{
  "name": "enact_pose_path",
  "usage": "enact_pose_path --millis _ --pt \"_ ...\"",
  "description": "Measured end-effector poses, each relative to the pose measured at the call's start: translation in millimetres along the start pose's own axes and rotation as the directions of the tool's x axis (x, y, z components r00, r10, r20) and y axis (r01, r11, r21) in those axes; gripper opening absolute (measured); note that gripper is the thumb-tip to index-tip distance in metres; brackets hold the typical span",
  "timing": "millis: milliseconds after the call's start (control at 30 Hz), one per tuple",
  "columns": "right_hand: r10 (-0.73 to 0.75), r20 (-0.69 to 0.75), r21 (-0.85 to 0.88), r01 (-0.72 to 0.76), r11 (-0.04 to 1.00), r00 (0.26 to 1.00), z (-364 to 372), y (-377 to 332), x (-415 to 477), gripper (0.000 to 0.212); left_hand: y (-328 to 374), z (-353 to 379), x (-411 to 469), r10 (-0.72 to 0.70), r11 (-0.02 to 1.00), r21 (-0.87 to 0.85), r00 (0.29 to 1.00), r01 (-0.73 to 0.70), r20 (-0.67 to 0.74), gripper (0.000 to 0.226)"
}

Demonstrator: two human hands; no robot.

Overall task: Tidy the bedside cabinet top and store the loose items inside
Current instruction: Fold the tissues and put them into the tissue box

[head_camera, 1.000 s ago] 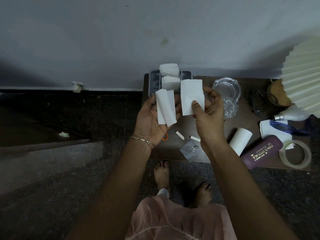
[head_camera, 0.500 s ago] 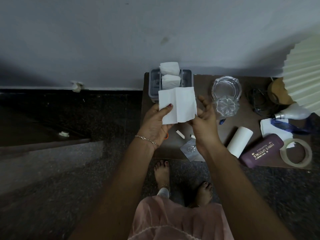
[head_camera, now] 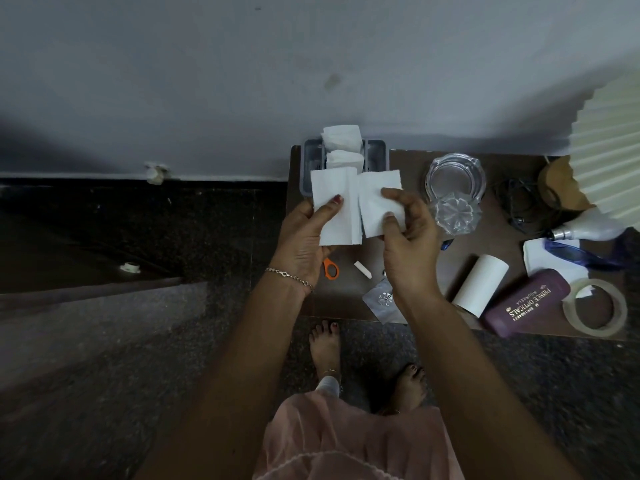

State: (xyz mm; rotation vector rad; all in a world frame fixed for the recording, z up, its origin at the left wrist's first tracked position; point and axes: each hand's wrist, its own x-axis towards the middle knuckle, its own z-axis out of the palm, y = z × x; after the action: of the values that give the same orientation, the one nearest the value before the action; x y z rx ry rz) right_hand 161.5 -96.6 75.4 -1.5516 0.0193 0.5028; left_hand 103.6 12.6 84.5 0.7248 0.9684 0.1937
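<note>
Over the left end of the brown cabinet top [head_camera: 408,168], my left hand [head_camera: 304,237] pinches a folded white tissue [head_camera: 334,209] under its thumb. My right hand [head_camera: 408,237] grips a second white tissue [head_camera: 377,206] beside it; the two sheets touch edge to edge. Behind them a grey holder [head_camera: 375,157] stands at the back left corner with more folded tissues [head_camera: 341,136] sticking up out of it.
Loose on the top: glass ashtray [head_camera: 453,174], cut-glass piece [head_camera: 455,213], orange scissors handle [head_camera: 330,268], white chalk-like stick [head_camera: 362,269], foil packet [head_camera: 381,303], paper roll [head_camera: 479,284], maroon glasses case [head_camera: 526,301], tape ring [head_camera: 594,306], bulb [head_camera: 585,228], cables [head_camera: 519,202]. Pleated lampshade [head_camera: 609,150] at right.
The two tissues, held apart a second ago, came together overlapping, and now sit side by side a little higher, in front of the holder. Both hands shifted slightly toward the wall.
</note>
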Motion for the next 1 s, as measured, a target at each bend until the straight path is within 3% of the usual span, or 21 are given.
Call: enact_pose_path --millis 233,433,700,767,867,933,1000 --pt "0.048 0.062 0.021 -0.05 0.999 0.997 4 -5 1 0.036 -1 14 2 0.032 0.994 0.104 0.999 -0.036 0.041 0.024" --pt "0.146 0.019 0.122 -0.148 0.982 0.989 4 -10 -1 0.006 -1 18 2 0.05 0.971 0.233 0.998 -0.056 0.033 0.018" --pt "0.128 0.039 0.071 -0.131 0.989 0.991 3 -4 0 0.031 3 10 2 0.193 0.914 0.368 0.981 -0.171 -0.023 0.022" --pt "0.138 0.07 0.089 -0.144 0.986 0.988 3 -4 -1 0.042 6 6 2 0.116 0.933 0.348 0.993 -0.097 -0.036 0.028" --pt "0.163 0.133 0.084 -0.175 0.981 0.978 3 -3 1 0.052 10 1 3 -0.123 0.932 0.342 0.992 0.119 -0.012 0.033" --pt "0.177 0.177 0.085 -0.194 0.977 0.968 2 -2 4 0.05 10 0 5 -0.237 0.925 0.305 0.971 0.227 -0.004 0.037" --pt "0.194 0.213 0.048 -0.209 0.977 0.958 3 -3 6 0.044 10 3 7 -0.26 0.95 0.189 0.965 0.25 0.03 0.039"
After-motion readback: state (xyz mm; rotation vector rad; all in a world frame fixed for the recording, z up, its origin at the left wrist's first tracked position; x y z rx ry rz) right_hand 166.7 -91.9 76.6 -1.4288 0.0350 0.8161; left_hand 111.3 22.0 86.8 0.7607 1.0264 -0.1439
